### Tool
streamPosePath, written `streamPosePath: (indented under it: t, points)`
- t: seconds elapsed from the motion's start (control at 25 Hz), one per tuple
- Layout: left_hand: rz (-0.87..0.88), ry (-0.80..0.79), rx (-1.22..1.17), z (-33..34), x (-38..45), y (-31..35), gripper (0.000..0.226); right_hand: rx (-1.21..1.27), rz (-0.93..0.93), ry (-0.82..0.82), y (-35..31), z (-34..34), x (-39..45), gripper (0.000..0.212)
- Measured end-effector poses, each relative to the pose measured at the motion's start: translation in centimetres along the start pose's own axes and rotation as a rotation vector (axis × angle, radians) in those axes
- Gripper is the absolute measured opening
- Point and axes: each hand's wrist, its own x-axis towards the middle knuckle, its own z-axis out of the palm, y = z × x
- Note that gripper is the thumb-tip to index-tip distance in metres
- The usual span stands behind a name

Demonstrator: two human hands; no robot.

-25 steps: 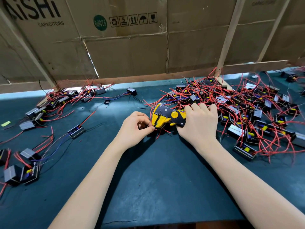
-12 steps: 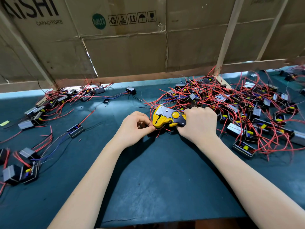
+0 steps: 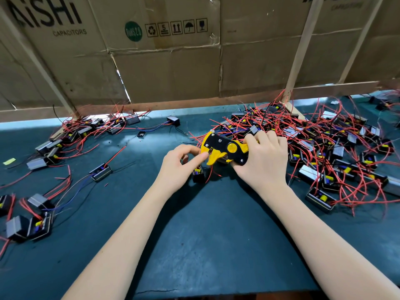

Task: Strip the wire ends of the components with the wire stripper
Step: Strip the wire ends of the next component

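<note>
My right hand (image 3: 265, 162) grips the handles of the yellow and black wire stripper (image 3: 225, 149), whose jaws point left. My left hand (image 3: 180, 164) has its fingers curled, and its thumb tip reaches the jaws, where it seems to pinch a thin wire that is mostly hidden. Just below that thumb lies a small black component (image 3: 198, 173) with yellow and blue parts, and a red wire (image 3: 210, 172) rises from it toward the jaws. A big heap of components with red wires (image 3: 324, 148) lies right of the stripper.
The dark green mat (image 3: 205, 234) covers the table. More components with red and blue leads lie scattered at the left (image 3: 91, 131) and near left (image 3: 39, 226). A cardboard wall (image 3: 173, 68) on wooden slats closes the back.
My right hand squeezed the stripper handles and has now loosened, fingers more spread. The stripper has tilted, and the small component now shows below my left thumb.
</note>
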Motion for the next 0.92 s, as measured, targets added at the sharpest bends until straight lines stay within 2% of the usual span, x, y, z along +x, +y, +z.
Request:
streamPosePath:
  t: [0.12,0.2,0.32,0.44,0.56,0.68,0.8,0.92]
  points:
    - [-0.065,0.101,-0.171,-0.1,0.2,0.3,0.013,0.080,0.008,-0.040,-0.2,-0.2,0.1,0.051]
    - [-0.081,0.137,-0.224,-0.5,0.4,0.4,0.016,0.121,0.014,-0.051,-0.1,-0.6,0.2,0.061]
    - [-0.087,0.136,-0.287,-1.0,0.4,0.5,0.018,0.125,0.000,0.034,0.1,-1.2,0.1,0.082]
    - [-0.075,0.121,-0.321,-1.2,0.4,0.8,0.017,0.043,-0.038,0.001,0.3,-1.2,0.2,0.092]
    - [-0.058,0.043,-0.294,-1.4,0.3,1.0,0.016,0.060,-0.034,-0.017,0.9,-0.8,0.3,0.080]
    - [0.013,-0.041,-0.186,-3.2,0.4,0.6,0.025,0.130,0.022,-0.002,1.8,-0.5,0.2,0.065]
    - [0.051,-0.209,-0.003,-5.5,0.6,-0.5,0.018,0.224,0.139,-0.016,2.8,-0.3,0.3,0.056]
    - [0.055,-0.380,0.137,-5.8,0.4,-1.1,0.011,0.255,0.131,-0.006,3.9,-0.4,0.4,0.054]
